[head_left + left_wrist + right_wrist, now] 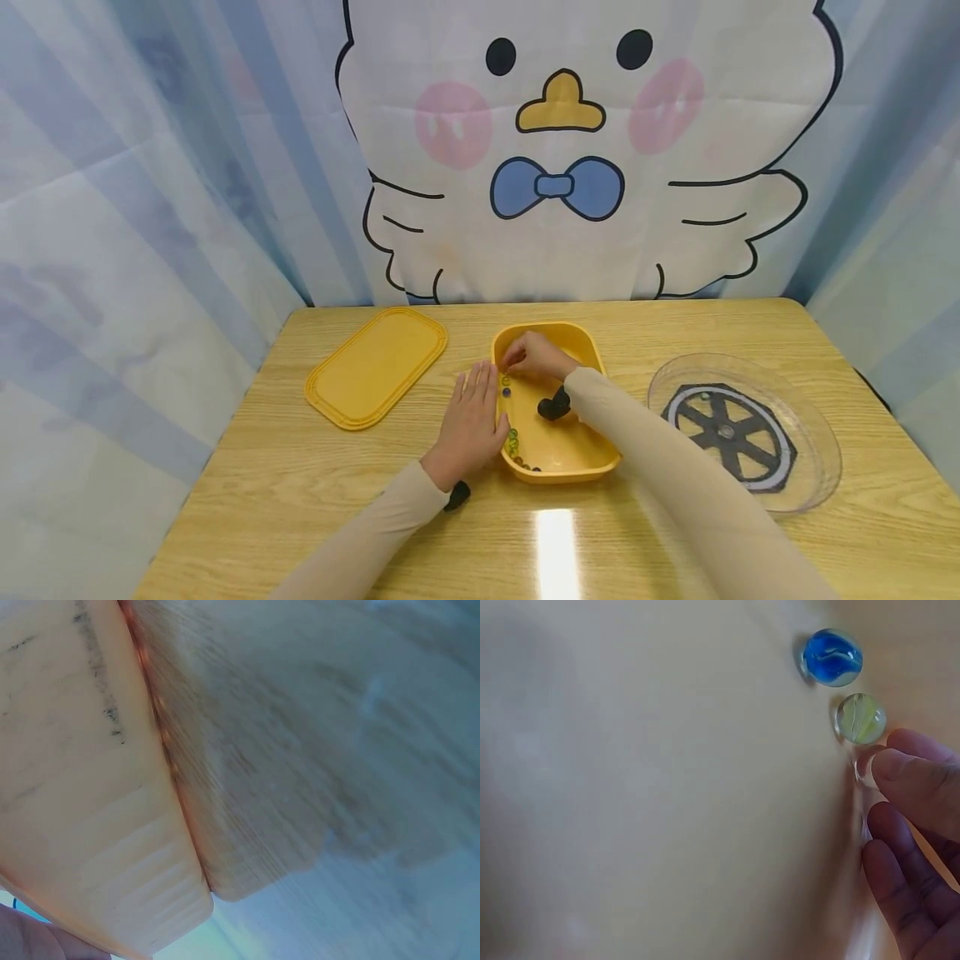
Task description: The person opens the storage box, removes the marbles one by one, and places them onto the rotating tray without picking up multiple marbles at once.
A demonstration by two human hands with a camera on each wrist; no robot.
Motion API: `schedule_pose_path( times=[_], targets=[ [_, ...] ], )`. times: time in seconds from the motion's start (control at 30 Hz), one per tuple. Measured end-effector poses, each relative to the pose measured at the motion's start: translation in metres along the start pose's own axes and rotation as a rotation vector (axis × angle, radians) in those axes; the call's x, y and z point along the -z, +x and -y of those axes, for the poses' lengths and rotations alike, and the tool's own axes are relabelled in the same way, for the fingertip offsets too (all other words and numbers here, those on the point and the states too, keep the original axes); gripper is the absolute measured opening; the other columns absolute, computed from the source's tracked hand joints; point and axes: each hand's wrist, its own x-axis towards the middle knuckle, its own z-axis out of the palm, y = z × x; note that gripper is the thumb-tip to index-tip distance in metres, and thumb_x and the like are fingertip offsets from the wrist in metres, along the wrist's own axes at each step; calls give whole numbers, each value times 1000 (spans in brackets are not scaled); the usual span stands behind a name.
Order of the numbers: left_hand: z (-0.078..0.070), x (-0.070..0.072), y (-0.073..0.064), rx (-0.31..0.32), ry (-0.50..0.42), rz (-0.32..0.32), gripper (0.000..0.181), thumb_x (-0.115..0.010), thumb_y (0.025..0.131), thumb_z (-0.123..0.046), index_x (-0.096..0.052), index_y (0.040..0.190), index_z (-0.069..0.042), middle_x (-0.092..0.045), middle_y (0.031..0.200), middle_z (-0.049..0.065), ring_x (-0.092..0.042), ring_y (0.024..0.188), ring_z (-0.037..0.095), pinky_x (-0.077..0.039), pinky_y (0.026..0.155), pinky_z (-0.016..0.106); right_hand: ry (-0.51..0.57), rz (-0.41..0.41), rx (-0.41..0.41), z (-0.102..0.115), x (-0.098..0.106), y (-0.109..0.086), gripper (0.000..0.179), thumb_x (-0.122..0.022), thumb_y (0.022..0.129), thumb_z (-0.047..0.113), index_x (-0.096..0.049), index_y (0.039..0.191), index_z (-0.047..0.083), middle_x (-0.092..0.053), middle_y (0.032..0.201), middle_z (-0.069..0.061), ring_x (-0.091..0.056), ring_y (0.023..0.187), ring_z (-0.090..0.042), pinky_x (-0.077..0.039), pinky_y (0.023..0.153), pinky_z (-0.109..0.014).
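Observation:
A yellow bin stands on the table with marbles along its left side. My left hand lies with straight fingers against the bin's left wall; the left wrist view shows that wall from outside. Inside the bin, near the far left corner, my right hand pinches a clear marble between thumb and index finger. Right beside it lie a yellow-streaked marble and a blue swirled marble. Several green and dark marbles sit toward the near left corner.
A yellow lid lies flat at the left of the table. To the right is a round clear plastic tray with a dark spoked wheel pattern and a small marble. A patterned curtain hangs behind the table.

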Motion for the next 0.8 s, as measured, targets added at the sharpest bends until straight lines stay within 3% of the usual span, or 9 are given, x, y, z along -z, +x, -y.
schedule_pose_path(
  times=[0.8],
  targets=[
    [-1,2,-1,-1,17,-1,64,-44,96,-28,-23,147,5,-27,153,19,-23,144,31,-18,117,46,-82,-11,14,-1,-2,0,13,-71,80,2,-76,91,5,-74,88,-7,-66,78,-13,-55,74,-26]
  ],
)
